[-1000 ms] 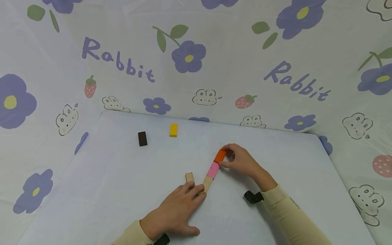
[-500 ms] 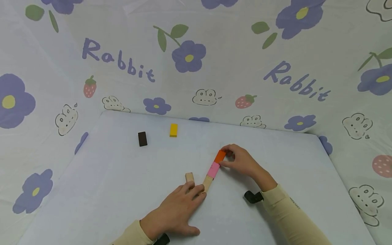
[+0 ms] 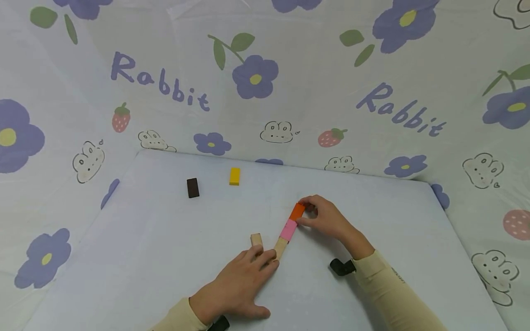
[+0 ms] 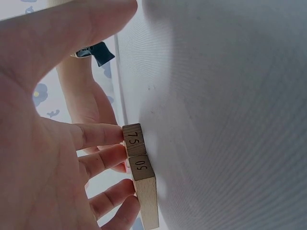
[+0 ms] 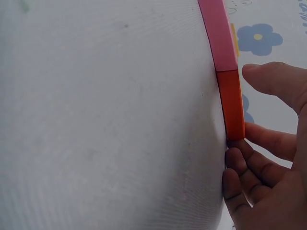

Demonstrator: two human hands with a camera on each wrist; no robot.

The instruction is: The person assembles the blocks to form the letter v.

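Note:
An orange block (image 3: 296, 212), a pink block (image 3: 288, 229) and a plain wooden block (image 3: 280, 247) form a slanted row, end to end. At the orange end, my right hand (image 3: 327, 220) curls its fingers against the far end, its thumb beside the block near the pink joint. My left hand (image 3: 240, 280) lies spread, fingertips touching the near end of the row and a second wooden block (image 3: 256, 240). In the left wrist view, wooden ends marked 75 (image 4: 134, 139) and 50 (image 4: 142, 166) sit side by side; fingers partly hide the blocks' near parts in the head view.
On the white table (image 3: 145, 257), a dark brown block (image 3: 192, 188) and a yellow block (image 3: 234, 176) lie towards the back left. A patterned cloth (image 3: 306, 92) rises behind the table's far edge. Black wrist cameras (image 3: 342, 266) are worn at the sleeves.
Both hands and the row of blocks stay practically where they were. Only a very slight shift of the head view shows.

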